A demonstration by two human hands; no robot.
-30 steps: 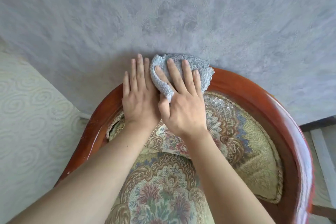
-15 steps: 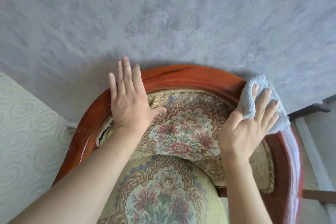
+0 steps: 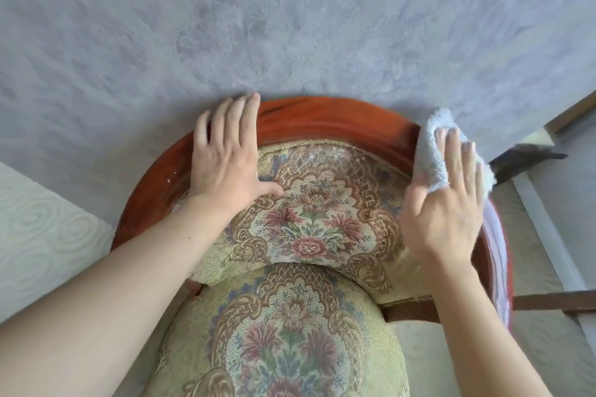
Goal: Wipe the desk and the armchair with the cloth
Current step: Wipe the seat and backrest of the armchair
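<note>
The armchair has a curved, polished red-brown wooden rim and floral tapestry upholstery on its back and seat. A pale blue-grey terry cloth lies on the rim's right curve. My right hand presses it there with straight fingers, and the thumb lies beside the cloth. My left hand rests flat on the left part of the backrest, its fingertips over the wooden rim. The desk is not in view.
A grey-lilac textured wall stands right behind the chair. Pale wallpaper with swirls is at the left. A dark wooden bar and a white strip show at the right, beyond the rim.
My right hand slid the cloth from the top middle of the rim round to its right curve, and has since shifted only slightly. My left hand stayed on the backrest's left part.
</note>
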